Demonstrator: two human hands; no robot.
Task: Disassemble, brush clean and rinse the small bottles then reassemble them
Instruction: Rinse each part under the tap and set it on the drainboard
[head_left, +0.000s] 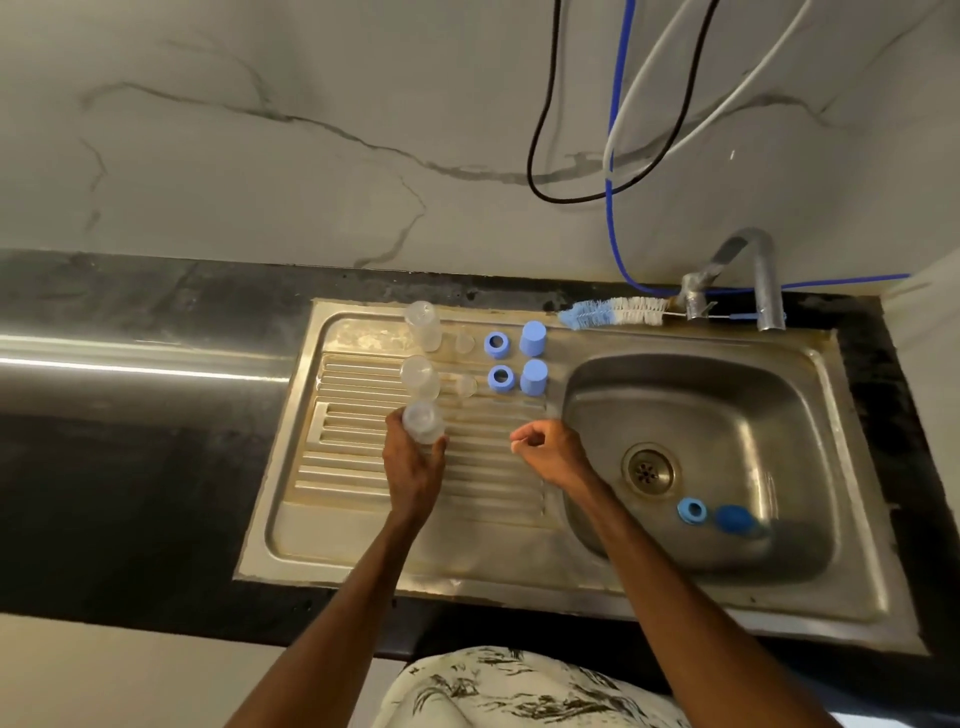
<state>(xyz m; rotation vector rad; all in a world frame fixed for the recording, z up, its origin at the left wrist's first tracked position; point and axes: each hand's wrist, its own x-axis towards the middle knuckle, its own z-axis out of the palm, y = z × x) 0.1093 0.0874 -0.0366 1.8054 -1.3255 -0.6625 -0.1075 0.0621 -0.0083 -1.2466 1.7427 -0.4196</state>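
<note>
While a clear bottle is gripped by the left hand over the drainboard, the right hand is pinched shut, maybe on a small clear part; can't tell. Two bottles, rings & caps are lined up behind. Bottle to be set upright in row w/o knocking neighbours.

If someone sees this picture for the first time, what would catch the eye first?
Probably the bright blue caps and rings standing in tidy rows on the steel drainboard, beside clear bottles. The left hand holds a third clear bottle there. Two more blue parts lie in the sink basin near the drain.
</note>
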